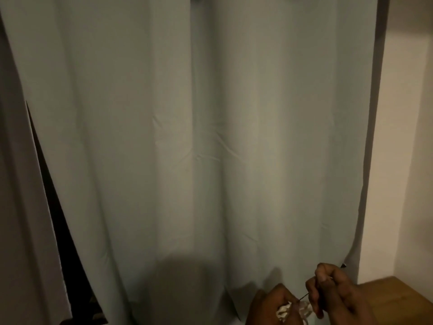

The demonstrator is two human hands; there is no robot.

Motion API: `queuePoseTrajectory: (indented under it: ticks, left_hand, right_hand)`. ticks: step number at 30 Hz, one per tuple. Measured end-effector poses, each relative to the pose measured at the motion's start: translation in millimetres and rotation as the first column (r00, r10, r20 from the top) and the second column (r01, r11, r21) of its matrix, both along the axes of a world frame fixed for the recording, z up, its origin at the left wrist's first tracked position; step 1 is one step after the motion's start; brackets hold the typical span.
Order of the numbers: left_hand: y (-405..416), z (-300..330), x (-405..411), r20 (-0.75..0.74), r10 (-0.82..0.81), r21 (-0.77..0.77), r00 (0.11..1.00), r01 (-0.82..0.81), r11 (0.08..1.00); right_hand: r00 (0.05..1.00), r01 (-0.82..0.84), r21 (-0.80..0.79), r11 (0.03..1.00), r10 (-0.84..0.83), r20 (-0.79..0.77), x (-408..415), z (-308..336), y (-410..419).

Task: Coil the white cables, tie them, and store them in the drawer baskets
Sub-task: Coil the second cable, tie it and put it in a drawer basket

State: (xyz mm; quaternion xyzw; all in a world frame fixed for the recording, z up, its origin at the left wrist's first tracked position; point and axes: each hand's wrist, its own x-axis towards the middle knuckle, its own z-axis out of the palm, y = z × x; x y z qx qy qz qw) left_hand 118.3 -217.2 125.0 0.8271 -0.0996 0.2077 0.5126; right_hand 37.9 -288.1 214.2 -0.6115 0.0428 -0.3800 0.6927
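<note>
At the bottom right edge of the view, my left hand (pixel 273 306) is closed around a small bundle of coiled white cable (pixel 284 311). My right hand (pixel 332 292) is just to its right and slightly higher, fingers pinched on a thin dark tie (pixel 304 296) that runs down to the bundle. The tie looks taut between the two hands. Most of the cable is hidden inside my left hand and by the frame edge. No drawer or basket is in view.
A pale grey-green curtain (pixel 210 137) fills most of the view directly ahead. A dark gap (pixel 68 266) opens at its lower left. A cream wall (pixel 403 160) stands at the right, with a wooden surface (pixel 398 299) below it beside my right hand.
</note>
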Motion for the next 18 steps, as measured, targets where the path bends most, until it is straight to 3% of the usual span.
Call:
queuePoseTrajectory:
  ticks: [1,4,6,7,9,11,15,18]
  left_hand:
    - [2,1,-7,-0.075,-0.088,0.024,0.993,0.09,0.996]
    - [15,-1,-10,-0.07,-0.175,-0.053,0.982,0.171,0.984]
    - [18,7,-17,-0.167,-0.351,-0.107,0.921,0.337,0.935]
    - [21,7,-14,-0.152,-0.402,-0.129,0.903,0.385,0.914]
    - [25,5,-10,-0.062,-0.421,-0.037,0.905,0.419,0.907]
    - [29,5,-11,-0.03,-0.427,0.03,0.904,0.428,0.903]
    - [42,6,-12,-0.202,-0.534,-0.227,0.821,0.491,0.841]
    - [48,10,-2,-0.314,-0.654,-0.216,0.688,0.619,0.755]
  right_hand:
    - [1.0,0.013,-0.021,1.0,-0.014,-0.019,4,-5,1]
    - [0.98,0.198,0.068,0.978,-0.196,-0.038,8,5,11]
    - [0.992,0.096,0.018,0.995,-0.094,-0.08,10,2,6]
    - [0.992,-0.035,-0.034,0.999,0.03,-0.124,8,3,4]
    - [0.983,-0.08,-0.051,0.995,0.07,-0.17,3,-4,-9]
    - [0.987,-0.102,-0.087,0.991,0.09,-0.134,-2,1,-6]
    - [0.988,-0.095,-0.075,0.993,0.085,-0.127,-4,-4,2]
    - [0.992,-0.065,-0.103,0.993,0.053,-0.112,-5,-9,2]
